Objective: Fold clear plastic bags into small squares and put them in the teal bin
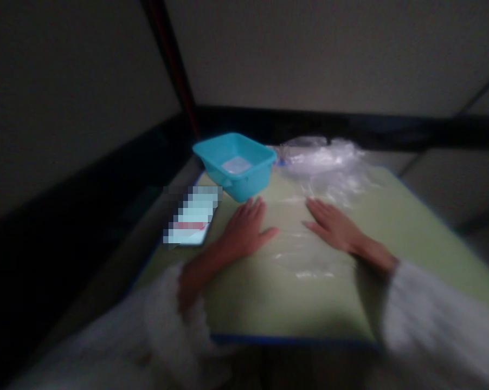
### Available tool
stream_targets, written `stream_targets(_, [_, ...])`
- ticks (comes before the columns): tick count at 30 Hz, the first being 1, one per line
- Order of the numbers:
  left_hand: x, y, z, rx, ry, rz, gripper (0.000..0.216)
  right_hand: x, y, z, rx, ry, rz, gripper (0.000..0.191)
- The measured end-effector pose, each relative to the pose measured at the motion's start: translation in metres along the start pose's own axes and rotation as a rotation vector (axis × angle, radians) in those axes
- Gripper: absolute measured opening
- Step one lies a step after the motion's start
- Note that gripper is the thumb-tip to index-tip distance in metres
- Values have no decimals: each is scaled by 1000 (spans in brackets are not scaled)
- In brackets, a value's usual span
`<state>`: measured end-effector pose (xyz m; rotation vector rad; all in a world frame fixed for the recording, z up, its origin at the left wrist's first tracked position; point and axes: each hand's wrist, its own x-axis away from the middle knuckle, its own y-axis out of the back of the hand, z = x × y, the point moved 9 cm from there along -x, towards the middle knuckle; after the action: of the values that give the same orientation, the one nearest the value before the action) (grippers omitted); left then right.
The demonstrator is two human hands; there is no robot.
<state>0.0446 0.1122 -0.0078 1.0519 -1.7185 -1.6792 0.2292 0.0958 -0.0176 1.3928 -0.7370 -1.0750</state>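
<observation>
Looks only partway done, with left hand (pixel 245 230) and right hand (pixel 334 225) spread palm-down, gripping nothing, at a flattened plastic sheet (pixel 305 260), a crumpled plastic heap (pixel 329 160) remaining beyond.

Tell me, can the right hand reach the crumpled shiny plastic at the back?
Probably yes: the crumpled plastic lies just past the open right hand, and nothing seems to stand between them.

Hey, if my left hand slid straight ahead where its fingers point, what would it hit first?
Most likely the turquoise, rectangular plastic basin, just beyond your left hand; the exact gap is unclear.
</observation>
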Motion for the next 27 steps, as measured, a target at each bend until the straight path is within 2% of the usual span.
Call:
stream_targets(4, [0,3,2,10,28,-14,73,-1,8,-4,-34,-45,-41,70])
stream_targets(10, [-5,23,-3,140,-15,-196,49,-8,34,4,-118,-65,-104,48])
stream_targets(16, [-19,14,10,318,1,-190,31,-8,30,-15,-152,-141,-65,20])
stream_targets(19, [-23,10,16,347,11,-213,30,-8,26,-23,-205,-174,-57,17])
stream_targets(23, [-27,10,23,408,53,-237,32,-7,34,-14,-301,-147,-37,16])
stream_targets(27, [-28,9,28,478,115,-237,36,-5,48,-2,-557,-122,-19,23])
